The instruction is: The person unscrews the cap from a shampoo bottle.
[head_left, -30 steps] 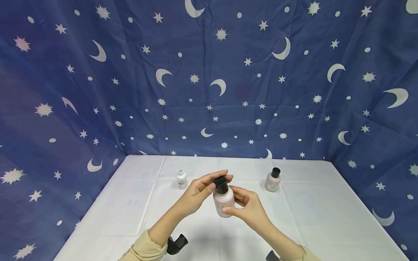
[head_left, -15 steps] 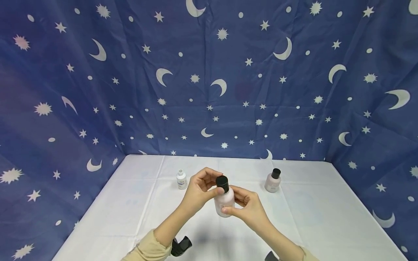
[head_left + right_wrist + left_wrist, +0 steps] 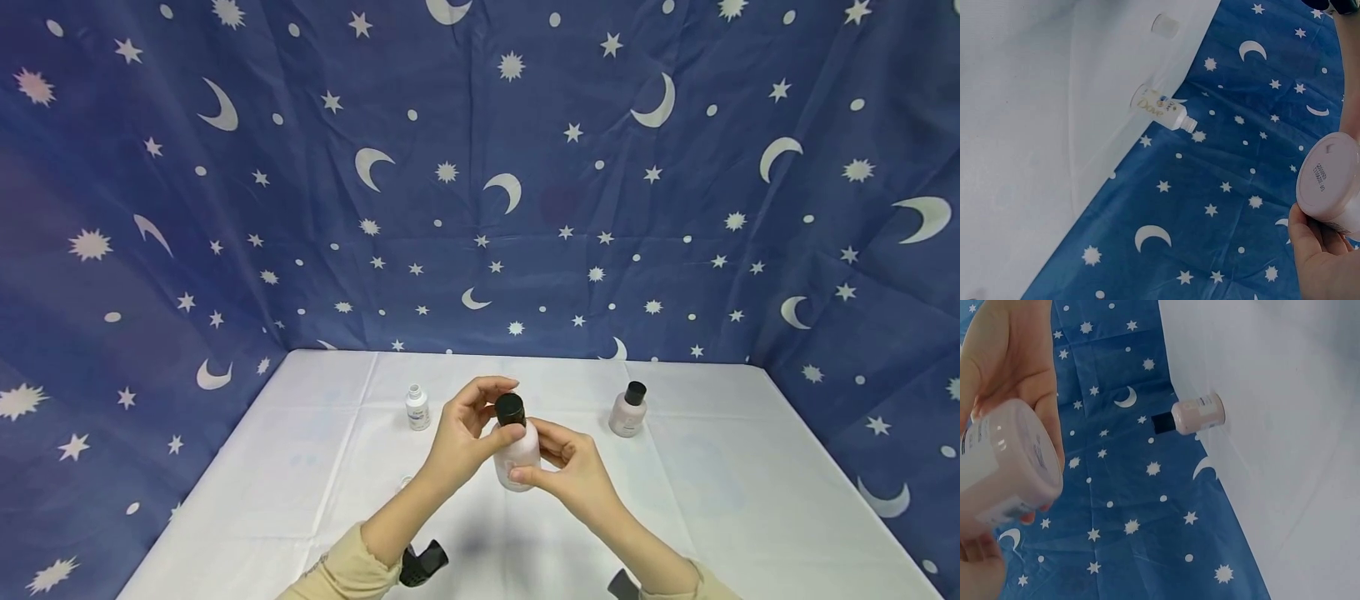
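Note:
Above the table's middle, my right hand (image 3: 577, 475) holds a pale pink lotion bottle (image 3: 517, 462), thumb in front and fingers behind. My left hand (image 3: 467, 429) grips its black cap (image 3: 510, 408) between thumb and curled fingers. The bottle leans slightly, cap up. In the left wrist view the bottle (image 3: 1004, 469) shows its label and part of its base. Its round base with small print faces the right wrist view, where the bottle (image 3: 1329, 178) sits at the right edge.
A similar pink bottle (image 3: 627, 412) with a black cap stands at back right. At back left stands a white Dove bottle (image 3: 417, 408), its neck uncapped. A small clear cap (image 3: 1165, 26) lies nearer, partly behind my left forearm in the head view. White cloth covers the table (image 3: 720, 492).
My left fingers have gone from lying extended over the cap to curling round it, and the hand has turned. The right hand keeps its hold on the bottle. The head view has tilted slightly.

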Available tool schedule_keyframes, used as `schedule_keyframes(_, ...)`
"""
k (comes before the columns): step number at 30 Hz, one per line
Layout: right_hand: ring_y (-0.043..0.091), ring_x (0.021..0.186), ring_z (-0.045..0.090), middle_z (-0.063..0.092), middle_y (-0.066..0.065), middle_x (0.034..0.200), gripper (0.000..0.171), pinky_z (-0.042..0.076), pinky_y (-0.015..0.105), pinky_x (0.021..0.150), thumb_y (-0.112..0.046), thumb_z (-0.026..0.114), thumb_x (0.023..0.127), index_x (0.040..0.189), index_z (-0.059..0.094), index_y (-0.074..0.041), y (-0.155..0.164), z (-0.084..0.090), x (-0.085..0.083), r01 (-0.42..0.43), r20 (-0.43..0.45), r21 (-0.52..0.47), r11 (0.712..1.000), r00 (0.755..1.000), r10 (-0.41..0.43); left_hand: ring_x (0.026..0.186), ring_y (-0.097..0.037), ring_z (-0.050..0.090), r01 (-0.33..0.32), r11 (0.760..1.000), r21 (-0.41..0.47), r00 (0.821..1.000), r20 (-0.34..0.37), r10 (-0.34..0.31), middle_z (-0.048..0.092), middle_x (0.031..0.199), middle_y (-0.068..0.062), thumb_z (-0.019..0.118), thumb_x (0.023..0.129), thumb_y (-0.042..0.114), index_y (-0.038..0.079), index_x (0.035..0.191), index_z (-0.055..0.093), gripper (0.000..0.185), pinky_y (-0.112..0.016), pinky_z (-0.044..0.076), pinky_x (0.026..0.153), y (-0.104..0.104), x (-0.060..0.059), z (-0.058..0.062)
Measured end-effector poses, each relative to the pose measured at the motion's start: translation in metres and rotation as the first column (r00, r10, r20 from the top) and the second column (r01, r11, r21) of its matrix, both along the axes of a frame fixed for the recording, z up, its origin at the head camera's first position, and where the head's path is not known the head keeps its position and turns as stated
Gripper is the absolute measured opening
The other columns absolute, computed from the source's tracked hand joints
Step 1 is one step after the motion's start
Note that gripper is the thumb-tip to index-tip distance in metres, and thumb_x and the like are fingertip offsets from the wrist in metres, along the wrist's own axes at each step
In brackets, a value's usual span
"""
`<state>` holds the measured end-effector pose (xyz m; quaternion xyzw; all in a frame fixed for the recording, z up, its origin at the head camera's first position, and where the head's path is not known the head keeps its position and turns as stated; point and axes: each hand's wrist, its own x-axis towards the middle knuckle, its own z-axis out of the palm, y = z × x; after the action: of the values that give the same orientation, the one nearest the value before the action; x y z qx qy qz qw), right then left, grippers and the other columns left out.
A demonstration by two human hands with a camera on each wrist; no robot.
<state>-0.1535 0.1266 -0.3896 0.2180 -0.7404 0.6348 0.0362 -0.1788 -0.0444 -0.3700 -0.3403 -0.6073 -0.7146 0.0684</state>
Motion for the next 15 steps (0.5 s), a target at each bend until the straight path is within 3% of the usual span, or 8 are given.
schedule_keyframes(4, -0.003, 0.101, 0.061, 0.062, 0.028, 0.116, 0.053, 0.05, 0.019, 0.091, -0.004, 0.077, 0.076, 0.122, 0.055, 0.012, 0.001, 0.001, -0.001, 0.012, 0.006, 0.001, 1.0, 1.0, -0.012, 0.12, -0.006, 0.053, 0.146, 0.989, -0.015, 0.988, -0.056, -0.147, 0.056, 0.13, 0.008, 0.065, 0.089, 0.029, -0.011, 0.132, 0.041, 0.064, -0.022, 0.041, 0.104, -0.004, -0.004, 0.001)
schedule_keyframes(6, -0.004, 0.102, 0.061, 0.062, 0.028, 0.116, 0.054, 0.051, 0.02, 0.092, -0.005, 0.077, 0.075, 0.121, 0.055, 0.012, 0.002, 0.001, -0.001, 0.025, 0.012, 0.008, 1.0, 1.0, -0.025, 0.128, -0.008, 0.048, 0.221, 0.974, -0.048, 0.972, -0.073, -0.224, 0.051, 0.14, 0.0, 0.055, 0.096, 0.028, -0.011, 0.138, 0.035, 0.061, -0.023, 0.037, 0.109, -0.007, -0.006, 0.003)
schedule_keyframes(9, -0.004, 0.102, 0.06, 0.062, 0.028, 0.117, 0.054, 0.051, 0.023, 0.093, -0.005, 0.077, 0.075, 0.121, 0.056, 0.012, 0.003, 0.002, -0.001, 0.035, 0.015, 0.019, 0.999, 0.999, -0.035, 0.137, -0.009, 0.037, 0.336, 0.937, -0.093, 0.939, -0.039, -0.341, 0.035, 0.149, -0.019, 0.037, 0.103, 0.023, -0.009, 0.143, 0.025, 0.053, -0.024, 0.029, 0.114, -0.013, -0.01, 0.008)
schedule_keyframes(13, -0.004, 0.103, 0.06, 0.062, 0.028, 0.117, 0.054, 0.051, 0.025, 0.093, -0.005, 0.077, 0.075, 0.121, 0.056, 0.012, 0.003, 0.003, 0.0, 0.032, 0.011, 0.019, 0.999, 0.999, -0.032, 0.14, -0.006, 0.029, 0.424, 0.891, -0.165, 0.905, 0.029, -0.425, 0.021, 0.15, -0.03, 0.028, 0.103, 0.017, -0.007, 0.146, 0.017, 0.051, -0.021, 0.024, 0.116, -0.02, -0.016, 0.013)
schedule_keyframes(15, -0.004, 0.103, 0.06, 0.062, 0.028, 0.117, 0.054, 0.051, 0.024, 0.093, -0.005, 0.077, 0.075, 0.121, 0.056, 0.012, 0.003, 0.003, 0.0, 0.029, 0.009, 0.018, 0.999, 1.0, -0.029, 0.139, -0.005, 0.031, 0.429, 0.879, -0.208, 0.901, 0.027, -0.433, 0.022, 0.149, -0.031, 0.03, 0.104, 0.019, -0.006, 0.147, 0.016, 0.051, -0.021, 0.024, 0.115, -0.022, -0.018, 0.015)
